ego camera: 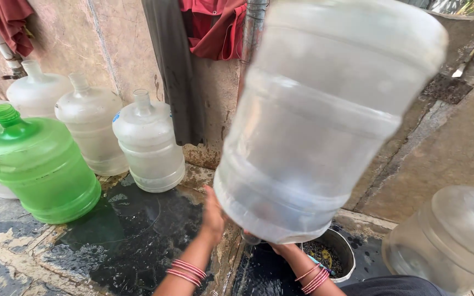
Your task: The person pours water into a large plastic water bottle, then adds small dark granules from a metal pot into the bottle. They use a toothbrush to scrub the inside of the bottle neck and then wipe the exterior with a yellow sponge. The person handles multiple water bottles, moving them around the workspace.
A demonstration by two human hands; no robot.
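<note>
Now both hands, left (213,211) & right (281,249), hold clear jug (325,115) upturned

Looks like a home's outdoor washing yard: wet stone floor (127,241), stained wall (83,38), big water jugs (149,142) lined up on the left, laundry (212,27) hanging up at the far side.

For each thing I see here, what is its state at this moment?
Big clear jug: upside down, tilted, lifted, held at its shoulder by both hands.
Left hand: grip on jug.
Right hand: under jug, mostly hidden.
Green jug: upright, capped.
Metal bowl: on wet floor.
</note>
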